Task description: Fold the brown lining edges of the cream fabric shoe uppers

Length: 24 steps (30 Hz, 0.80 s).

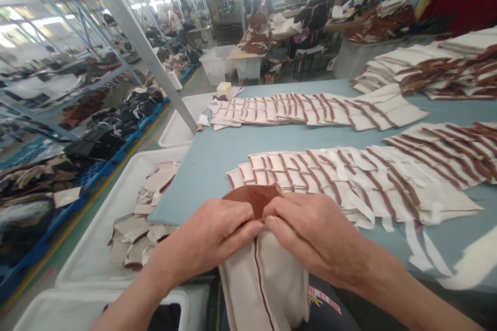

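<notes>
Between my hands hangs a sewn leather piece [267, 289], cream on the side facing me, with a dark seam down its middle. Its brown side [252, 196] shows at the folded-over top. My left hand [221, 230] pinches the top edge just left of the seam. On the seam's other side my right hand [310, 232] grips the same edge, thumb towards me. The two thumbs nearly meet at the seam. Past my hands, a row of overlapping cream pieces with brown edges [295, 170] lies on the blue-grey table [233, 145].
A second row of pieces [272, 108] lies farther back, with stacks [438, 67] at right. White strips [361, 204] lie over the near row. A white bin [93, 238] of scraps stands left, near a metal post [147, 41]. A person [312, 18] sits in the background.
</notes>
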Each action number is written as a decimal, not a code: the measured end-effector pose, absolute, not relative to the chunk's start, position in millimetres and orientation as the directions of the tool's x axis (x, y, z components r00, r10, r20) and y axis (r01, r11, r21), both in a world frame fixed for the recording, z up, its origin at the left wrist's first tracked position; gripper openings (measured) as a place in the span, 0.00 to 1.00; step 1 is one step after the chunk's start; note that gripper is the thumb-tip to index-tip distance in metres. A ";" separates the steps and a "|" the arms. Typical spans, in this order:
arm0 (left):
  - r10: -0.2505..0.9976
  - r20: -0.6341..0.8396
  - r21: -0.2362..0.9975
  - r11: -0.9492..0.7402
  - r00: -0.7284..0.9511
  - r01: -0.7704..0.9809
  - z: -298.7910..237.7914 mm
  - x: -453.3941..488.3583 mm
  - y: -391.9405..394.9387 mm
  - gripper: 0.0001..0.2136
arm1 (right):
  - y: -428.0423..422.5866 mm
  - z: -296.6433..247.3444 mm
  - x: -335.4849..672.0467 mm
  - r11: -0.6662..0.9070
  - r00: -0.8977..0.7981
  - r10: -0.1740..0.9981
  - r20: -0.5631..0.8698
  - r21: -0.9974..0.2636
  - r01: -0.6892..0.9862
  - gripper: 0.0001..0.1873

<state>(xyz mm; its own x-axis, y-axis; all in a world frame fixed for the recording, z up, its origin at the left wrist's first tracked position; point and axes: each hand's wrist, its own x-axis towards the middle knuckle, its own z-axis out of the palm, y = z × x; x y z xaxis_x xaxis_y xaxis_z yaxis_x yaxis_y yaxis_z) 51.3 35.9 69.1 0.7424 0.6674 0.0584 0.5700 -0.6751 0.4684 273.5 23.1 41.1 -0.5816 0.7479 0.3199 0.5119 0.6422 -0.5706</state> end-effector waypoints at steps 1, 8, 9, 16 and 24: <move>0.661 0.074 0.437 -0.695 0.746 0.572 70.0 51.4 35.0 0.18 | 26.0 36.7 273.0 0.663 -0.579 0.738 0.347 -0.533 0.525 0.18; 0.667 0.227 0.805 -0.539 0.710 0.248 73.8 68.6 15.1 0.20 | 38.6 1.6 247.0 0.801 -0.405 0.563 0.720 -0.596 0.054 0.29; 0.680 0.244 0.852 -0.491 0.692 0.182 72.6 71.9 11.2 0.21 | 37.0 0.7 242.8 0.784 -0.373 0.578 0.726 -0.621 0.006 0.30; 0.627 0.414 0.846 -0.533 0.659 -0.024 74.6 79.0 2.0 0.18 | 40.7 13.9 251.4 0.532 -0.368 0.754 0.544 -0.835 -0.143 0.36; 0.684 0.373 0.548 -0.708 0.627 0.446 90.6 37.0 18.8 0.17 | 60.7 22.3 298.9 0.416 -0.510 0.808 0.296 -0.899 0.136 0.30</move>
